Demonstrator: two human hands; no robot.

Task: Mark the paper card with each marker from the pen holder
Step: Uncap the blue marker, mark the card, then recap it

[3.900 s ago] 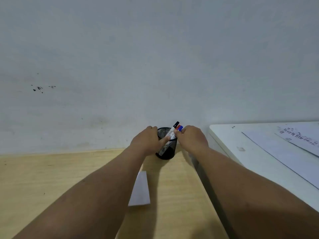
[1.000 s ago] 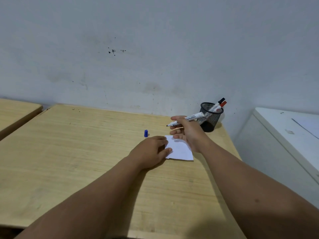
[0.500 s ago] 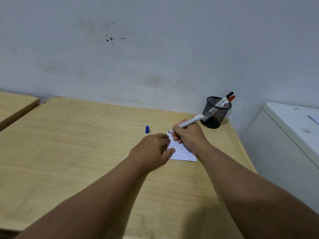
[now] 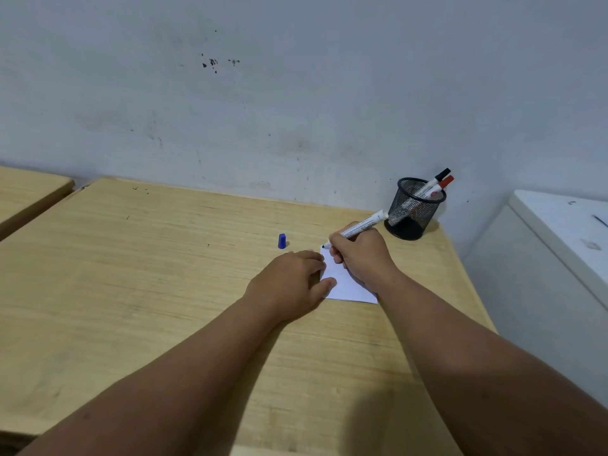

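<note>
A small white paper card (image 4: 348, 286) lies on the wooden desk (image 4: 164, 274). My left hand (image 4: 289, 284) rests flat on the card's left edge, pinning it down. My right hand (image 4: 360, 255) grips an uncapped white marker (image 4: 362, 226) with its dark tip touching the card's far left corner. The marker's blue cap (image 4: 282, 241) stands on the desk to the left of the card. A black mesh pen holder (image 4: 415, 209) stands at the desk's far right corner with a black-capped marker (image 4: 439, 177) and a red-capped marker (image 4: 444, 184) in it.
A stained grey wall runs right behind the desk. A white table (image 4: 566, 225) stands to the right, across a narrow gap. Another wooden desk (image 4: 26, 192) shows at the far left.
Earlier both hands were at the pen holder. Since a second ago, my right hand lowered the uncapped marker from above the card until its tip met the card's corner. My left hand stayed on the card.
</note>
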